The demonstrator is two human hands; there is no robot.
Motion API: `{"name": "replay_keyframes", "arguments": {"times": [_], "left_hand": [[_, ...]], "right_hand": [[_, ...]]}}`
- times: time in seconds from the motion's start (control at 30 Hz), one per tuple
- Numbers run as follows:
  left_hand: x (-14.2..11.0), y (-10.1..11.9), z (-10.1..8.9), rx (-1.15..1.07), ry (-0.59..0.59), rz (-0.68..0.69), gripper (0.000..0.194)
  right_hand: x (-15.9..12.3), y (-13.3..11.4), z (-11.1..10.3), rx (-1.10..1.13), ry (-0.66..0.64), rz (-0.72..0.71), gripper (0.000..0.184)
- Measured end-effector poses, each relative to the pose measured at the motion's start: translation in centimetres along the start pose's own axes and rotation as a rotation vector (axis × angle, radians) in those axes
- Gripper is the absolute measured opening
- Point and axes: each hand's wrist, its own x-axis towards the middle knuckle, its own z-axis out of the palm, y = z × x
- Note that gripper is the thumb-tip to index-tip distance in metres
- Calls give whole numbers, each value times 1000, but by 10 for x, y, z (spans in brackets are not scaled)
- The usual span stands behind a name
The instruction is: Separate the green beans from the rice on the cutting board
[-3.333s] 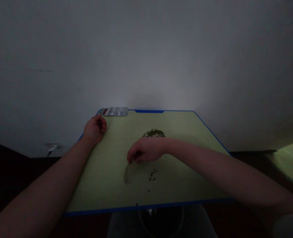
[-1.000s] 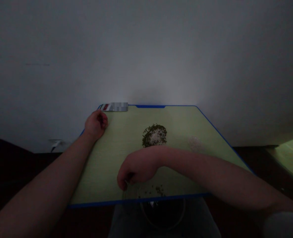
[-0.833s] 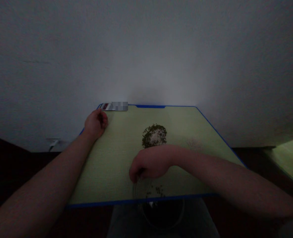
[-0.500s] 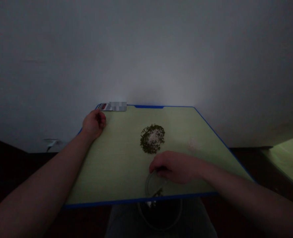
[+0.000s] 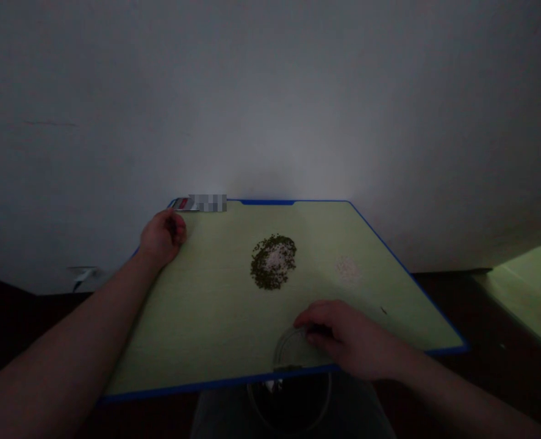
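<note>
My right hand (image 5: pixel 343 335) pinches a see-through, half-round protractor (image 5: pixel 289 349) near the front edge of the pale table (image 5: pixel 197 329). The protractor's lower part reaches that edge, with a few dark green grains by it. My left hand (image 5: pixel 163 235) rests on the table's far left side, fingers curled in, with nothing visible in them. Mid-table lies a pile of green beans (image 5: pixel 263 277), like mung beans, with white grains (image 5: pixel 277 257), like rice, mixed in its middle. A smaller patch of white grains (image 5: pixel 349 268) lies to the right.
Under the front edge, between my legs, sits a dark round container (image 5: pixel 293 405) with a pale rim. A flat silver packet (image 5: pixel 185 205), partly blurred out, lies at the back left corner. A wall (image 5: pixel 270 110) stands behind the table. A small dark mark (image 5: pixel 383 310) is at right.
My right hand has moved right and toward the front edge with the protractor, uncovering the bean pile. The loose beans near the front are now gathered at the edge. My left hand stays put.
</note>
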Motion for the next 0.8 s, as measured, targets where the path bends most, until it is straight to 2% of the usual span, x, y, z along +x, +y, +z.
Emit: {"name": "replay_keyframes", "arguments": {"times": [0.37,0.53,0.67,0.8], "left_hand": [[-2,1,1,9,11,5,32],[-2,2,1,13,16,-13,32],[-5,3,2,19,21,-3,33],[-5,2,2,26,19,1,35]], "right_hand": [[-25,12,-4,66,39,102,28],[-2,0,-4,94,55,58,27],[24,-13,3,47,-12,-35,30],[23,-11,8,61,-48,-30,31]]}}
